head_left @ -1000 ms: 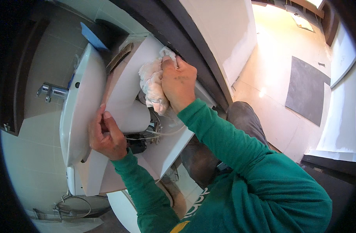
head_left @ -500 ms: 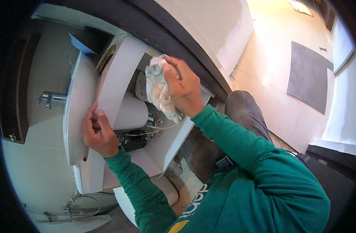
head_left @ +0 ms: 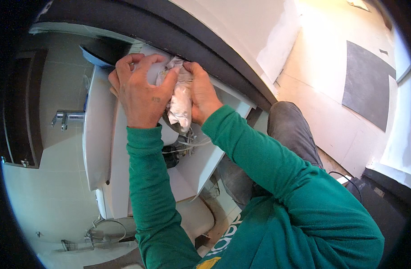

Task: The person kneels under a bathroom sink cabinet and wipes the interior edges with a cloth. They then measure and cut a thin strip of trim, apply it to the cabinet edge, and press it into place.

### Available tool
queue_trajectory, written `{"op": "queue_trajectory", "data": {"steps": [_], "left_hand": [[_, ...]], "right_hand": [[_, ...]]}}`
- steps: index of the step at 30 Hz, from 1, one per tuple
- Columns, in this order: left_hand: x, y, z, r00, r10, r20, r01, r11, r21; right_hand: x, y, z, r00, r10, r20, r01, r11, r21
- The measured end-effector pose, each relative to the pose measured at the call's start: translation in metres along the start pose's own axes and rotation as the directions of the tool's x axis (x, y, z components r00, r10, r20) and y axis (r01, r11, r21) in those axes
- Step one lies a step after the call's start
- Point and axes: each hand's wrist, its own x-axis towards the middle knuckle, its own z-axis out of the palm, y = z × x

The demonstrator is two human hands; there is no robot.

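A crumpled whitish cloth [head_left: 181, 101] hangs from my right hand [head_left: 202, 95], which is closed on its upper part. The cloth lies against the far end of a white cabinet panel [head_left: 120, 159] beside the washbasin [head_left: 98, 134]. My left hand [head_left: 145, 96] spans that end of the panel with bent fingers over its left side and its thumb touching the cloth. Its fingertips are partly hidden. Below the cloth, pipes and hoses [head_left: 187, 143] and a black device [head_left: 171, 157] show inside the cabinet.
A chrome faucet [head_left: 67, 119] juts out left of the basin. A dark ledge [head_left: 205, 54] runs behind the cabinet. My bent knee [head_left: 290, 127] is close at the right. A grey sheet [head_left: 367, 85] lies on the floor farther right, and a white toilet [head_left: 196, 219] stands below.
My right hand has brought the cloth left and slightly up to the panel's far end. My left hand has moved up along the panel and now meets the cloth.
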Motion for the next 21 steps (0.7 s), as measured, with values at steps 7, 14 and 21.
{"op": "queue_trajectory", "data": {"steps": [7,14,21], "left_hand": [[0.008,-0.012,0.002,0.999,-0.035,0.002,0.035,0.992,-0.118],[0.017,-0.017,0.003,0.991,-0.094,0.091,0.107,0.983,-0.150],[0.018,-0.020,0.008,0.983,-0.131,0.128,0.155,0.967,-0.201]], "right_hand": [[0.001,0.005,0.013,0.979,-0.053,-0.195,0.018,0.985,-0.174],[-0.005,0.011,0.020,0.952,-0.301,-0.048,0.246,0.853,-0.461],[-0.009,-0.005,0.022,0.985,-0.125,-0.120,0.055,0.880,-0.472]]}}
